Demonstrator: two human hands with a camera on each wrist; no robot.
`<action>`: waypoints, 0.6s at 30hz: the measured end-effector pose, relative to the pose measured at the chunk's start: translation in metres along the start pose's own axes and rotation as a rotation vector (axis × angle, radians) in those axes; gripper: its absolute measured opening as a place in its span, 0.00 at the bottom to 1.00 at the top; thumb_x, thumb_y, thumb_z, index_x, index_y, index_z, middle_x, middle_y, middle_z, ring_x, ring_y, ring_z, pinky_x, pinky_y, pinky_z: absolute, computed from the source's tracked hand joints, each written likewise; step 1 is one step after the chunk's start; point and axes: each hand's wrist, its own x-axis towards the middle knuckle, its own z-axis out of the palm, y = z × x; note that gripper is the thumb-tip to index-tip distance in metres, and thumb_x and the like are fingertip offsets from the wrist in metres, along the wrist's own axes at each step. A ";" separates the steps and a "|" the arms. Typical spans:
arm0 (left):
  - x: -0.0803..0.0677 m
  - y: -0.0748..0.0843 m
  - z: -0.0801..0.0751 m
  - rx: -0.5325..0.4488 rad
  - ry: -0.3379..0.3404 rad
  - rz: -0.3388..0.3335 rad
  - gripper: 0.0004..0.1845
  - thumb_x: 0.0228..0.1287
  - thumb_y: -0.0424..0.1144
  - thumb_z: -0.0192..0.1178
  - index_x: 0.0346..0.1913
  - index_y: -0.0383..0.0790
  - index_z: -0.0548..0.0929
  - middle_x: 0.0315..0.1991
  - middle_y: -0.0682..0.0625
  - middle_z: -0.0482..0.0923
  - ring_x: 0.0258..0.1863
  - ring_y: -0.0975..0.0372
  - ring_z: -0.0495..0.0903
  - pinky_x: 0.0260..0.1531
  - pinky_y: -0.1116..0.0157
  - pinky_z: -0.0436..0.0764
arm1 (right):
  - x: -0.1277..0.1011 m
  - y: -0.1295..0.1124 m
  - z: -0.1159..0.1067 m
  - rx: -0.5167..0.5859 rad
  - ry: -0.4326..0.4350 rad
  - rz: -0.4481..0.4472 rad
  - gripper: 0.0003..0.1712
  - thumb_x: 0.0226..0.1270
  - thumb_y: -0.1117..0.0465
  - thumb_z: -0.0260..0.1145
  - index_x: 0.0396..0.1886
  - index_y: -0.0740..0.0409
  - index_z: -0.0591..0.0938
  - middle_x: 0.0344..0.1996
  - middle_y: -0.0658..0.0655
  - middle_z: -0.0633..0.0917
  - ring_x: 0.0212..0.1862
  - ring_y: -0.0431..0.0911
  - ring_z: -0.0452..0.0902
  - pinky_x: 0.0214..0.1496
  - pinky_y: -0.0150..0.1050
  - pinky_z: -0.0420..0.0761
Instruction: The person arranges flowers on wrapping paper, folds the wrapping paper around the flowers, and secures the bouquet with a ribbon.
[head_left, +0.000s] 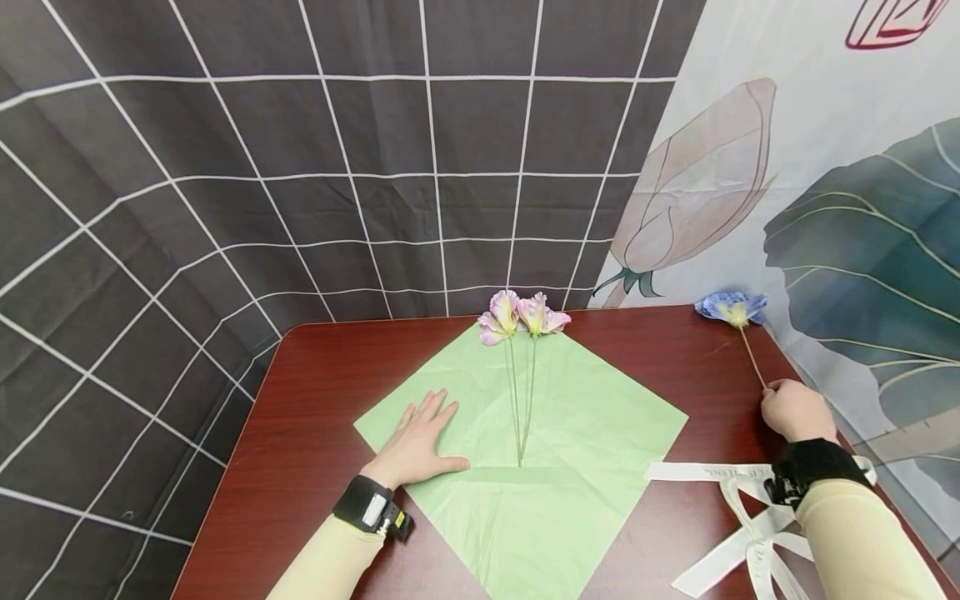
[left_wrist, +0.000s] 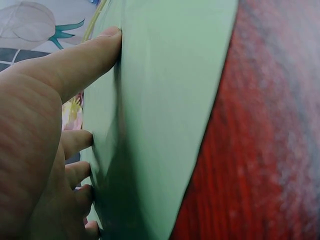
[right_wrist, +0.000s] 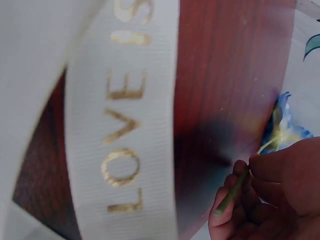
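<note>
My left hand (head_left: 418, 443) rests with spread fingers on the left part of a green sheet of wrapping paper (head_left: 600, 417). In the left wrist view its thumb and fingertips touch the paper (left_wrist: 160, 100). Two pink artificial flowers (head_left: 517, 317) lie on the sheet, heads at its top corner, thin stems meeting near the middle. At the table's right side my right hand (head_left: 798, 411) pinches the stem of a blue artificial flower (head_left: 731, 308), whose head points away from me. The stem's cut end (right_wrist: 227, 202) sticks out past the fingers in the right wrist view.
A white ribbon (head_left: 720, 472) with printed lettering lies in loops on the red-brown table (head_left: 315, 375), below my right wrist. Behind the table hang a dark grid-patterned cloth (head_left: 375, 125) and a white cloth with plant prints (head_left: 697, 183).
</note>
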 end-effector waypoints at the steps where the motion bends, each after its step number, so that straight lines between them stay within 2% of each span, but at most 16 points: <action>1: 0.000 0.000 0.000 -0.004 0.003 0.002 0.53 0.48 0.70 0.62 0.72 0.44 0.60 0.75 0.44 0.46 0.74 0.50 0.45 0.69 0.45 0.46 | 0.000 -0.001 -0.001 0.001 0.008 -0.015 0.19 0.69 0.61 0.48 0.43 0.73 0.79 0.45 0.78 0.76 0.42 0.73 0.71 0.40 0.63 0.73; 4: -0.001 0.001 -0.001 -0.005 0.004 0.003 0.52 0.49 0.69 0.62 0.72 0.43 0.60 0.75 0.44 0.47 0.74 0.50 0.45 0.69 0.45 0.46 | -0.003 -0.007 -0.003 0.047 0.013 -0.029 0.22 0.71 0.57 0.48 0.39 0.71 0.81 0.29 0.71 0.81 0.29 0.63 0.76 0.32 0.52 0.74; 6: -0.001 0.002 -0.001 -0.007 0.006 0.002 0.52 0.48 0.69 0.62 0.72 0.43 0.60 0.75 0.43 0.47 0.74 0.50 0.45 0.69 0.44 0.46 | -0.004 -0.011 -0.004 0.106 -0.002 -0.018 0.25 0.72 0.55 0.45 0.42 0.71 0.81 0.17 0.63 0.79 0.20 0.56 0.74 0.25 0.46 0.71; 8: -0.001 0.002 -0.001 -0.007 0.005 0.000 0.52 0.48 0.69 0.62 0.72 0.43 0.60 0.75 0.43 0.47 0.74 0.50 0.45 0.69 0.45 0.46 | -0.006 -0.016 -0.004 0.174 -0.025 0.014 0.28 0.73 0.52 0.43 0.50 0.73 0.78 0.11 0.57 0.75 0.16 0.51 0.72 0.22 0.41 0.68; 10: -0.001 0.002 -0.001 -0.007 0.004 -0.003 0.52 0.48 0.69 0.62 0.73 0.44 0.60 0.75 0.44 0.47 0.74 0.50 0.45 0.69 0.45 0.46 | -0.007 -0.023 -0.004 0.260 -0.048 0.053 0.29 0.74 0.51 0.42 0.56 0.72 0.75 0.17 0.58 0.79 0.21 0.50 0.73 0.24 0.40 0.68; 12: -0.001 0.002 -0.001 -0.008 0.005 -0.001 0.52 0.48 0.69 0.62 0.73 0.44 0.60 0.75 0.44 0.47 0.74 0.50 0.45 0.69 0.45 0.46 | -0.008 -0.030 -0.003 0.375 -0.066 0.097 0.30 0.75 0.50 0.43 0.59 0.72 0.73 0.30 0.62 0.81 0.29 0.48 0.74 0.26 0.37 0.72; 14: -0.001 0.002 -0.001 -0.005 0.005 -0.002 0.52 0.48 0.69 0.62 0.73 0.44 0.60 0.75 0.44 0.47 0.74 0.50 0.45 0.69 0.45 0.46 | -0.009 -0.039 -0.002 0.507 -0.078 0.119 0.31 0.76 0.50 0.43 0.62 0.72 0.70 0.41 0.61 0.79 0.36 0.43 0.73 0.31 0.32 0.74; 15: -0.001 0.002 -0.001 -0.004 0.005 -0.002 0.52 0.48 0.69 0.62 0.73 0.44 0.60 0.75 0.44 0.47 0.74 0.51 0.45 0.69 0.45 0.46 | -0.010 -0.044 -0.001 0.583 -0.082 0.127 0.31 0.76 0.50 0.44 0.62 0.73 0.69 0.44 0.59 0.79 0.37 0.40 0.73 0.32 0.30 0.76; 18: -0.002 0.002 -0.002 -0.004 0.003 -0.004 0.53 0.48 0.70 0.62 0.73 0.44 0.59 0.75 0.44 0.47 0.74 0.51 0.45 0.69 0.45 0.46 | -0.013 -0.059 0.000 0.779 -0.082 0.126 0.30 0.75 0.51 0.46 0.62 0.73 0.66 0.37 0.48 0.79 0.33 0.34 0.74 0.32 0.28 0.79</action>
